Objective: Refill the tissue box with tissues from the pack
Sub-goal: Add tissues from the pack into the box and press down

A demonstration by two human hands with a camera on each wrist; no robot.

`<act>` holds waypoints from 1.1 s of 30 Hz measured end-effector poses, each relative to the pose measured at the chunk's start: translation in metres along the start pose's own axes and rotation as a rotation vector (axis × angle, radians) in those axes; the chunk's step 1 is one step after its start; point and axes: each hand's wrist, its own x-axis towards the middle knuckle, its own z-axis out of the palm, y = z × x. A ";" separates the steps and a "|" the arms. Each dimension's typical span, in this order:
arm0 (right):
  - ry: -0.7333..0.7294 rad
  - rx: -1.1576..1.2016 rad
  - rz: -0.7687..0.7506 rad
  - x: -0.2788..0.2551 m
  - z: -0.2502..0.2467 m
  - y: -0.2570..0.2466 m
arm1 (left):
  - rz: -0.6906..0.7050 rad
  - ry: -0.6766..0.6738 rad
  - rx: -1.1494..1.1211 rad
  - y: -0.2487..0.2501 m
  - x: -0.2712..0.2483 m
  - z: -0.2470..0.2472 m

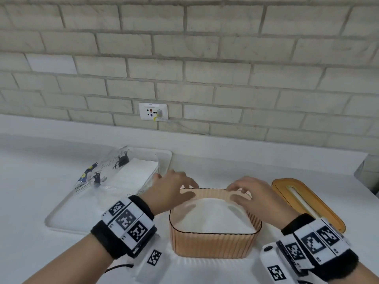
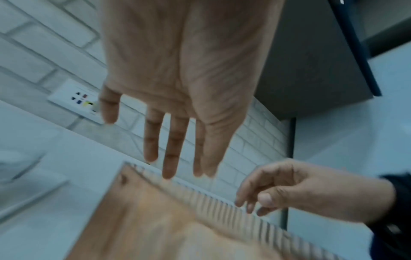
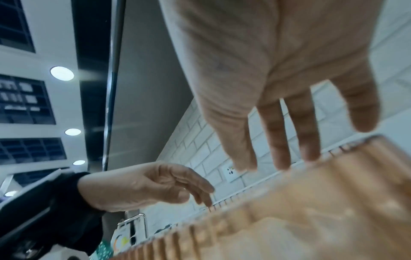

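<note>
With tissues point(image 1: 211, 216) in the box point(image 1: 213, 245), both hands point(image 1: 174, 187) point(image 1: 251, 193) hover, grip loose and empty; fitting the lid point(image 1: 307, 203) comes next.

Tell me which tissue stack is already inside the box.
The stack in the ribbed orange box; the other stack lies in the opened pack on the tray.

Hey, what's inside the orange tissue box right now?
A white stack of tissues fills the orange tissue box, mounded near the rim. Both hands, left hand and right hand, hover open over the far edge. Anything beneath the stack is hidden.
</note>
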 end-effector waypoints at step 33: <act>0.084 0.307 0.310 0.031 0.042 0.026 | -0.581 0.162 -0.041 -0.130 0.038 -0.042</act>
